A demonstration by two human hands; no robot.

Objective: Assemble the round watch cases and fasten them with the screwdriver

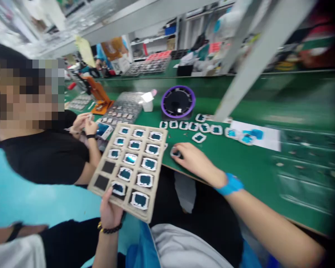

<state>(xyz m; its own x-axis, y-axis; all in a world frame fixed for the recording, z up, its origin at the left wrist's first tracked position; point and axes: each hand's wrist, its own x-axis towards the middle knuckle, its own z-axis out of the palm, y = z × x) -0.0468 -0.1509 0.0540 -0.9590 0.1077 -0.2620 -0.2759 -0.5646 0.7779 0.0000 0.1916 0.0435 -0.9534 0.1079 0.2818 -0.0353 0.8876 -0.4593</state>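
My left hand (111, 210) grips the near edge of a beige compartment tray (158, 175) and holds it tilted in front of the bench. White-framed parts with dark blue-green faces (139, 200) fill most compartments. Two compartments at the tray's left show bare dark bottoms. Near the bench's front edge, my right hand (194, 160) has its fingers curled on a similar white-framed part (174, 152), which they partly cover. Beyond it, several more white-framed parts (194, 126) lie in a row on the green bench top, with one (198, 137) nearer to me.
A purple-rimmed round device (178, 102) stands at the back, beside a white cup (147, 103). White paper (268, 137) and clear plastic trays (304, 186) lie at right. A slanted metal post (248, 74) crosses the bench. A co-worker (41, 156) sits close at left.
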